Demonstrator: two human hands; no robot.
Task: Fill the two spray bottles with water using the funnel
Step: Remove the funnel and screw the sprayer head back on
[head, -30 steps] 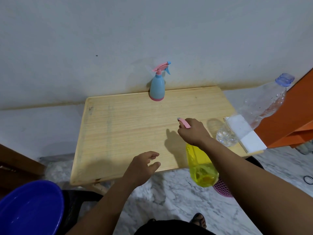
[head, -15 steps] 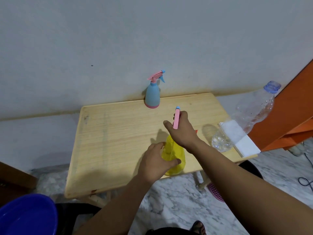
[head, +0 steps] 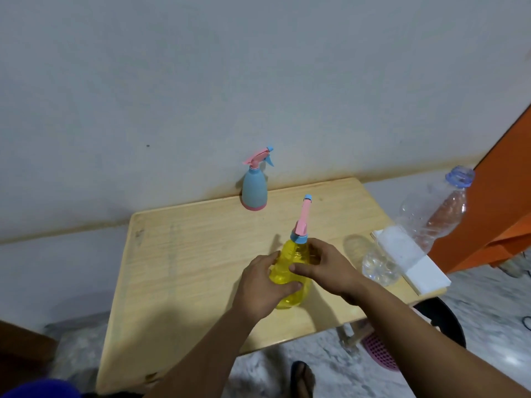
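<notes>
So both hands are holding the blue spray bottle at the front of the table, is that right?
Not quite. In the head view the left hand and right hand hold the yellow spray bottle; the blue spray bottle stands untouched at the back of the table.

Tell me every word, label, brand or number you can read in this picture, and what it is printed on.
None can be read.
Yellow spray bottle, held by both hands: no print shows.
Blue spray bottle by the wall: plain, no label.
Clear plastic bottle at the table's right edge: no label visible.
White block beside it: blank.
</notes>
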